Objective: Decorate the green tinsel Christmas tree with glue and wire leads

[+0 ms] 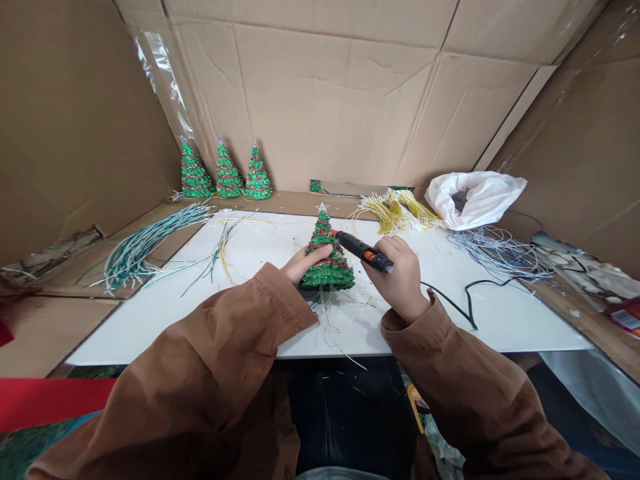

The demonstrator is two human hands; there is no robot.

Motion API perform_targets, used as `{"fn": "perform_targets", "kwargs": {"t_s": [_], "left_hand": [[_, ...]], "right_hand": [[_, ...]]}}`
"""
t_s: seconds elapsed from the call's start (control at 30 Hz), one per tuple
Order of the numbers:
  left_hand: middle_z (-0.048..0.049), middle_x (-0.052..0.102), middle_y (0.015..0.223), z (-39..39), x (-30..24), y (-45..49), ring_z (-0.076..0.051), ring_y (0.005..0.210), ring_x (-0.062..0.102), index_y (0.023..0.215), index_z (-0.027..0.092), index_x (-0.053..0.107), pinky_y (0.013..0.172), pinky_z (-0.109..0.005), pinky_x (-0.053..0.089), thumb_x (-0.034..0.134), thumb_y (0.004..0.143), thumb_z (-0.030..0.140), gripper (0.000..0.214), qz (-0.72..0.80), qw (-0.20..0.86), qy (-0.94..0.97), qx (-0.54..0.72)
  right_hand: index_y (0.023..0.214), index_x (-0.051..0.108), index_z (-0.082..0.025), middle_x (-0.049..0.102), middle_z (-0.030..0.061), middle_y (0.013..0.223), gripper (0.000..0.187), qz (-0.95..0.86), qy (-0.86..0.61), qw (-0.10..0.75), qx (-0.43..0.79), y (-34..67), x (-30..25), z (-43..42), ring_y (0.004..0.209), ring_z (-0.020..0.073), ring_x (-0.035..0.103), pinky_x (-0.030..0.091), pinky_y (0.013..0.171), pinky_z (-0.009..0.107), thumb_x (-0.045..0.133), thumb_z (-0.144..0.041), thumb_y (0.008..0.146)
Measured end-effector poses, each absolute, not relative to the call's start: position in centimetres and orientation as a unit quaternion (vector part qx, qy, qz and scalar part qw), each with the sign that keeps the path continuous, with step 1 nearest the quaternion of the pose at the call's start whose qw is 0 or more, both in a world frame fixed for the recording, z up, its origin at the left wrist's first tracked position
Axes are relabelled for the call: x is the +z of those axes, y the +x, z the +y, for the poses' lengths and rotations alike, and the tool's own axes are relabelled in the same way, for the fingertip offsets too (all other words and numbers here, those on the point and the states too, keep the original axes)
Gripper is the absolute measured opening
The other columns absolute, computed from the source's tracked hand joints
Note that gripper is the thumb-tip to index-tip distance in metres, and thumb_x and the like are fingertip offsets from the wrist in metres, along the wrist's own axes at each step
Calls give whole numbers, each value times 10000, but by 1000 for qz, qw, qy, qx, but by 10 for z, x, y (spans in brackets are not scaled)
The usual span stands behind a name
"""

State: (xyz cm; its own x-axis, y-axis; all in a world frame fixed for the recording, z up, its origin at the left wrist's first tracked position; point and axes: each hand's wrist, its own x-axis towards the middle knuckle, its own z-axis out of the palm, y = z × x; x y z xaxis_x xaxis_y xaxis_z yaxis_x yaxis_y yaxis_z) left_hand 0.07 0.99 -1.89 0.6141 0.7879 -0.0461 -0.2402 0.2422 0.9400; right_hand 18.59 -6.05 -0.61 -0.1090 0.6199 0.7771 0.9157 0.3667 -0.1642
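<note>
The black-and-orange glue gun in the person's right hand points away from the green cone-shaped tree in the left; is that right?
Not quite: in the head view, the black-and-orange glue gun in the right hand points toward the green cone-shaped tree in the left hand, not away from it.

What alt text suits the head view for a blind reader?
A person's left hand holds a green Christmas tree while the right hand points a black-and-orange tool at it. Three similar trees stand behind to the left; wire bundles and a white bag lie around a white board.
</note>
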Motion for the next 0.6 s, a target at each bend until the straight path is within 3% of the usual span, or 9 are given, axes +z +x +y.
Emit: {"fn": "perform_targets", "kwargs": {"t_s": [0.6], "left_hand": [[-115,720,840,11,-19,1,-220,754,675,834,124,669,776,-354,513,740,631,462,400,284,736,507,347]], "right_hand": [[651,404,-222,491,32,661,173,-724,-533,392,-195,186,-6,-62,674,195,410,305,592,308,532,-207,766]]}}
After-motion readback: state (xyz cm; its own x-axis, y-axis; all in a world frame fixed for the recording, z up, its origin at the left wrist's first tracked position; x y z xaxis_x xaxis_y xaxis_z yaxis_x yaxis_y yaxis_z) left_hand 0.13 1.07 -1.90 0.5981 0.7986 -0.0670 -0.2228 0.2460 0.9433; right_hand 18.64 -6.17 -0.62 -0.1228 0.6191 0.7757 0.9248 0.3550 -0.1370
